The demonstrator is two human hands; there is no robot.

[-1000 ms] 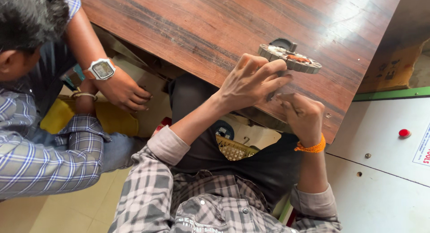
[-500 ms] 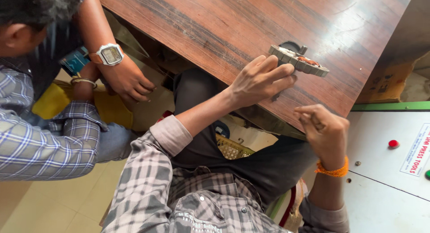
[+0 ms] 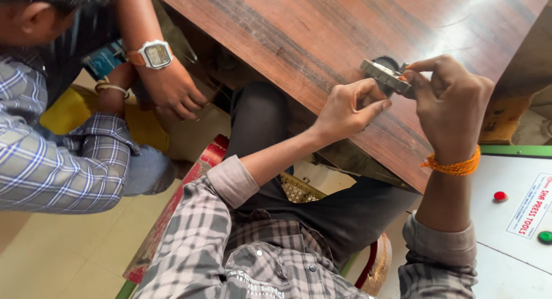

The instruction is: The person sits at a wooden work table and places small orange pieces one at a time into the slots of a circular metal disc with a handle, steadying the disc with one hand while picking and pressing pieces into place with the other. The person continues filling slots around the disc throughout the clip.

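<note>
Overhead, glossy reddish-brown wooden table (image 3: 322,29).

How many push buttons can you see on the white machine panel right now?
2 on the white machine panel: a round red push button near its upper left, and a round green push button at the picture's right edge. More may lie beyond the frame.

metal part (image 3: 384,76) half hidden by right hand (image 3: 451,103)
</note>
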